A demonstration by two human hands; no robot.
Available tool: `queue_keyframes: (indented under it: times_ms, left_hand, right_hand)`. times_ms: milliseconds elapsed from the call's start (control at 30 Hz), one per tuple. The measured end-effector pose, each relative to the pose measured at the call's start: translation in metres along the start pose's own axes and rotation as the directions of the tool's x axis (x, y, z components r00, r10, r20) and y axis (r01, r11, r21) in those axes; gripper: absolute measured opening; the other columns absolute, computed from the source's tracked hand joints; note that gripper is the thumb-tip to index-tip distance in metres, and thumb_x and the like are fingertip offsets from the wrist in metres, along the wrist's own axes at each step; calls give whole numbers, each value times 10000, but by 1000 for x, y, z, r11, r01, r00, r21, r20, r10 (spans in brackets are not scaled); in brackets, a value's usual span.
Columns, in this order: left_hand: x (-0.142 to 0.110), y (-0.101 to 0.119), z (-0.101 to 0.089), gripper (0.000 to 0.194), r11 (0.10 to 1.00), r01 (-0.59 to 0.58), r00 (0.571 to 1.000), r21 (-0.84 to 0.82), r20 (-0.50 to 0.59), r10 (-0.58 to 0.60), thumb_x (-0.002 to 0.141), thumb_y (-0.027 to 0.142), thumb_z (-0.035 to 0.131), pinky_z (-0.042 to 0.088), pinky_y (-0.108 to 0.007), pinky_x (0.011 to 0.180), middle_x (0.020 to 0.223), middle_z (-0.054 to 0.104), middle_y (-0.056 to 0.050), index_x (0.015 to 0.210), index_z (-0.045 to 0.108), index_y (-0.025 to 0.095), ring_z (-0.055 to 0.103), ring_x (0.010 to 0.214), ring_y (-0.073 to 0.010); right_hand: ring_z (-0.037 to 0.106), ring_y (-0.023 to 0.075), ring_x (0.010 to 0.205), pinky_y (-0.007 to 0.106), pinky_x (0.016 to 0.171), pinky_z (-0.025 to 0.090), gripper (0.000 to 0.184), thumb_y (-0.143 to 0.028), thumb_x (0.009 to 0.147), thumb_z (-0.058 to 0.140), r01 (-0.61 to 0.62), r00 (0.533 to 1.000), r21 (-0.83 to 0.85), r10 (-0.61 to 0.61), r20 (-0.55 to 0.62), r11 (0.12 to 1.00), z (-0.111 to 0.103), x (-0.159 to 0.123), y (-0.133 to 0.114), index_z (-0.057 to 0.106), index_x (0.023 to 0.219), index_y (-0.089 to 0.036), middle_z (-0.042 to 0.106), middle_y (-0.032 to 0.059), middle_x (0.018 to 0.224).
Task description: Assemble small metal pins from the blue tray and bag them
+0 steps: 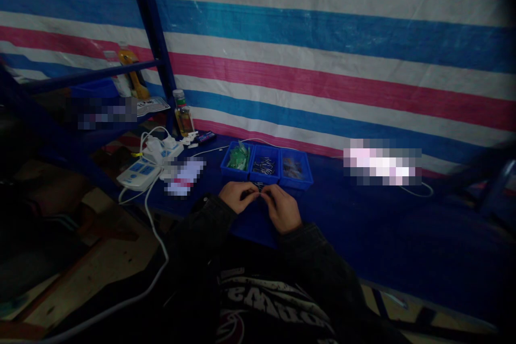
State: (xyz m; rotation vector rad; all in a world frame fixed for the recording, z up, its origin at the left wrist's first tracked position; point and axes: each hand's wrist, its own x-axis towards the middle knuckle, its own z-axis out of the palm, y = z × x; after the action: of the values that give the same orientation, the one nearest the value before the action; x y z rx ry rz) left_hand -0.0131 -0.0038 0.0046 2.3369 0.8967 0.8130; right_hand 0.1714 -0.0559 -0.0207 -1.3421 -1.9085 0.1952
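My left hand (238, 196) and my right hand (282, 208) meet just in front of three small blue bins. Fingertips of both are pinched together on something small that I cannot make out. Behind them, the middle bin (265, 176) holds several dark metal screw-like pieces (264, 165). Green plastic bags (238, 157) fill the left bin (234, 174). In the right bin (297, 180) lie small brownish pieces (293, 167), too blurred to name.
On the blue table (342, 226), left of the bins, lie a blurred-out flat object (185, 176) and a white power strip (139, 174) with cables. A bottle (184, 118) stands behind them. A blue metal frame (155, 32) rises at left, before a striped sheet (322, 37).
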Motion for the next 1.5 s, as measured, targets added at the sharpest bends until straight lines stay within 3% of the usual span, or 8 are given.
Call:
queue_keyframes:
  times_ms: [633, 1133, 1300, 1500]
  left_hand:
    - [0, -1, 2, 158, 1000, 1, 1000, 7, -4, -1, 890, 270, 605, 438, -202, 606, 793, 729, -25, 903, 713, 154, 605, 617, -106]
    - [0, 4, -2, 169, 999, 53, 998, -3, -32, -53, 893, 284, 600, 443, -193, 596, 779, 735, -22, 876, 716, 162, 617, 621, -108]
    - [0, 6, -4, 185, 998, 55, 996, -26, -67, -57, 914, 289, 577, 451, -197, 608, 768, 733, -21, 885, 705, 159, 618, 614, -107]
    - [0, 6, -4, 173, 997, 65, 995, -37, -70, -68, 913, 276, 578, 463, -197, 624, 751, 729, -17, 881, 696, 154, 627, 607, -106]
  right_hand:
    - [642, 181, 839, 271, 770, 451, 99, -233, 965, 482, 2, 1000, -22, -2, -18, 1000, 1, 0, 0, 578, 940, -234, 669, 27, 920]
    - [619, 187, 791, 274, 706, 403, 188, -282, 991, 433, -94, 992, -74, 88, -86, 993, -2, 0, 1, 568, 872, -225, 647, 24, 834]
    - [606, 178, 718, 276, 678, 406, 174, -277, 987, 419, -118, 985, -44, 112, -133, 992, -2, 0, 3, 559, 903, -219, 648, 28, 824]
    - [612, 170, 725, 267, 670, 422, 134, -239, 973, 427, -73, 992, 27, 75, -102, 997, -3, 0, 0, 555, 936, -221, 649, 30, 846]
